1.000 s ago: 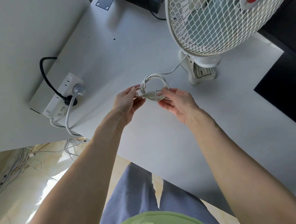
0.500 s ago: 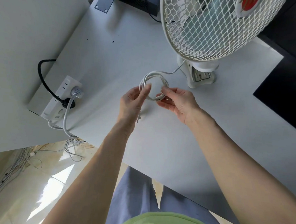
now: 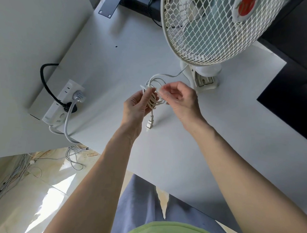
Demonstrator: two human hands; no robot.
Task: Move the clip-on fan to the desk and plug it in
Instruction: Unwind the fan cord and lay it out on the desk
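The white clip-on fan [image 3: 205, 26] stands on its clamp base [image 3: 204, 81] at the back of the white desk [image 3: 116, 64]. Its white cord runs from the base into a coiled bundle [image 3: 154, 96] held above the desk. My left hand [image 3: 136, 106] grips the coils. The plug [image 3: 149, 124] hangs free below the bundle. My right hand [image 3: 180, 98] pinches a thin white tie or cord end at the top of the coil. A white power strip [image 3: 61, 102] lies at the desk's left edge with two plugs in it.
A black cable [image 3: 44, 82] and a grey cable [image 3: 69, 117] run from the power strip over the desk's edge. Dark equipment [image 3: 137, 1] sits at the back. A black surface [image 3: 292, 100] lies at the right. Loose wires [image 3: 12, 176] litter the floor.
The plug, held flat across the coil a second ago, has come loose and now dangles below. My left hand moved onto the coils; my right hand lifted to the coil's top.
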